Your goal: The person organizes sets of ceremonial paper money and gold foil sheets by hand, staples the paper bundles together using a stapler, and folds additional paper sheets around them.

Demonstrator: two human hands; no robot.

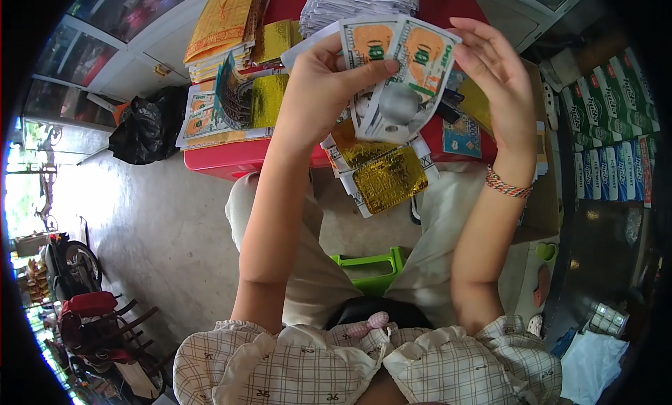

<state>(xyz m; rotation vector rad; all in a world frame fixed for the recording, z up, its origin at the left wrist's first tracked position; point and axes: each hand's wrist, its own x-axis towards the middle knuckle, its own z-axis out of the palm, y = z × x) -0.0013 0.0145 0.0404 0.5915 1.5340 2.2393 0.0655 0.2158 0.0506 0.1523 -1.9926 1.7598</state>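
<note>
My left hand [323,80] pinches a fan of printed paper notes [424,50] in hundred-dollar style, its thumb lying across their face. My right hand [505,73] is at the notes' right corner, fingers apart, the thumb tip and index finger close to the edge; whether they touch it I cannot tell. Below the notes, gold-foil paper [390,184] lies on white printed sheets jutting over the front edge of the red table [227,159]. Left of my left hand is a pile of dollar-style notes [198,118] beside a gold-foil sheet [269,101].
A tall stack of white paper [360,10] and orange-yellow printed packets [222,24] stand at the back. A blue printed note [462,138] lies at right. A black plastic bag [148,126] sits left of the table. A green plastic stool [380,282] is between my legs.
</note>
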